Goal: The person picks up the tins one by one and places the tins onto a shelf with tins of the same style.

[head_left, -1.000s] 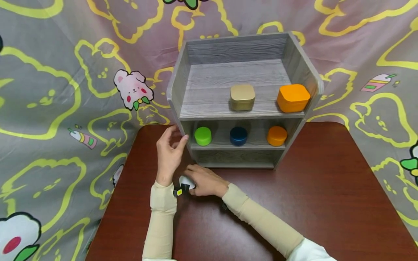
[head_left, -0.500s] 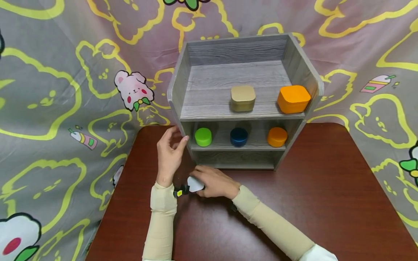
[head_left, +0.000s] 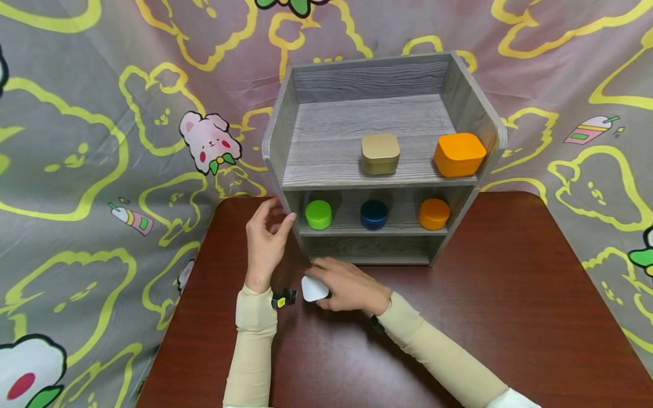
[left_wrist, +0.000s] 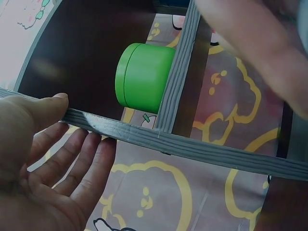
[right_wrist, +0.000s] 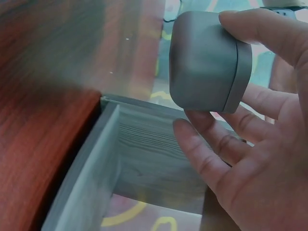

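Note:
My left hand (head_left: 265, 243) is at the left side panel of a grey wood-grain shelf unit (head_left: 336, 122). In the left wrist view, its thumb lies on one side of the panel edge (left_wrist: 202, 150) and the fingers on the other. Just in front of the shelf's bottom left corner, my right hand (head_left: 352, 286) holds a square tin with rounded corners and a pale silver-white top (head_left: 313, 289). The right wrist view shows this tin (right_wrist: 204, 62), greyish there, pinched between thumb and fingers, its lid seam visible. It is held above the dark red-brown table (head_left: 510, 317).
On the top shelf stand a gold square tin (head_left: 380, 154) and an orange square tin (head_left: 460, 156). The middle shelf bears round tins: green (head_left: 318, 215), dark blue (head_left: 374, 215) and orange (head_left: 434, 215). A patterned cloth (head_left: 76, 187) hangs behind and beside the table.
My right hand has moved a little to the right with the silver-white tin, away from the left wrist, and more of the tin's top shows. The left hand stays on the shelf panel.

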Demonstrator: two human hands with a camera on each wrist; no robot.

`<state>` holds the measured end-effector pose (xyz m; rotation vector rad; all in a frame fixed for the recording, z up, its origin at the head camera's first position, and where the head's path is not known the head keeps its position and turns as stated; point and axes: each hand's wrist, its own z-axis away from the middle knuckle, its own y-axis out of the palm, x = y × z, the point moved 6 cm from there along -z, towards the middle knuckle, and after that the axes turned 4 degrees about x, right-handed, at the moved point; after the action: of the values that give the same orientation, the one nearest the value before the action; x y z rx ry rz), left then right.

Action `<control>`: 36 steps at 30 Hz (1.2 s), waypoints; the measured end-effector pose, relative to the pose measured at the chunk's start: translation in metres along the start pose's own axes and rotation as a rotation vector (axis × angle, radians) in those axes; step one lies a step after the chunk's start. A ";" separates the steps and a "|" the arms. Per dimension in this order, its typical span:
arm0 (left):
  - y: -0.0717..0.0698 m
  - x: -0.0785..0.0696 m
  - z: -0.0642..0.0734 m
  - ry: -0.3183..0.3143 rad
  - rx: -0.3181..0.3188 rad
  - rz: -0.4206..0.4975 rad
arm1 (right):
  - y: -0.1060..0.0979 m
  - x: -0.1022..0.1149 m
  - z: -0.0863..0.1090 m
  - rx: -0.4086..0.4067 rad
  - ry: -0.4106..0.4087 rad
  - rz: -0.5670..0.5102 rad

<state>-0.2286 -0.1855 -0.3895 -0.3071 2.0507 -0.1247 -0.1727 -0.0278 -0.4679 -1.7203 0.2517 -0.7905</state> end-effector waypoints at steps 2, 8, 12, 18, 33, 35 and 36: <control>0.000 0.000 0.000 0.005 -0.002 -0.002 | -0.004 0.001 0.002 -0.001 -0.004 -0.004; 0.000 0.001 0.000 0.015 -0.005 -0.016 | -0.016 0.006 0.006 -0.002 -0.023 -0.005; 0.000 0.001 0.000 0.017 -0.004 -0.020 | -0.023 0.010 0.008 -0.008 -0.040 0.007; 0.000 0.001 -0.001 0.013 -0.004 -0.013 | -0.034 0.017 0.011 -0.016 -0.061 0.018; 0.001 0.001 0.000 0.013 -0.001 -0.007 | -0.066 0.035 0.012 -0.020 -0.123 0.060; 0.000 0.001 0.000 0.023 0.001 -0.009 | -0.071 0.039 0.013 -0.023 -0.137 0.076; 0.000 0.002 0.000 0.025 0.002 -0.012 | -0.073 0.041 0.013 -0.028 -0.145 0.084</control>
<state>-0.2294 -0.1859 -0.3910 -0.3183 2.0739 -0.1384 -0.1514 -0.0173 -0.3864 -1.7729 0.2348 -0.6007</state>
